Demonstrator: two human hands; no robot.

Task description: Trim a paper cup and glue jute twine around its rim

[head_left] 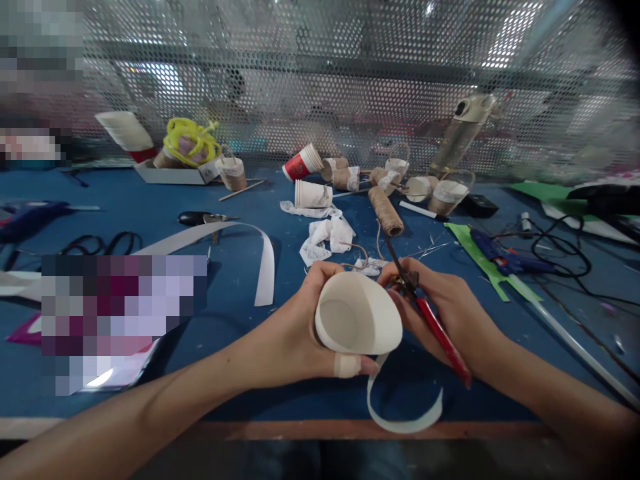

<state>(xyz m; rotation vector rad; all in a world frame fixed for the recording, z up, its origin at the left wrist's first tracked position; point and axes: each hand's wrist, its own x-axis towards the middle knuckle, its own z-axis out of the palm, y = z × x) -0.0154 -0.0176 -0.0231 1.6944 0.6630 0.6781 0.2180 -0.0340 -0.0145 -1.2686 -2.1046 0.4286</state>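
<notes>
Paper cup [340, 323]: above table [235, 267], left hand [299, 328] wrapped round it. Red-handled cutting tool [440, 339]: right hand [454, 303] closed about it. I'd brace the cup gently, keeping the dangling strip [403, 426] clear of the blade [393, 253].

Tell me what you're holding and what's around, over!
Left hand: around white cup. Right hand: gripping red-handled tool. Curled strip hanging below cup. Twine spool lying beyond hands.
</notes>
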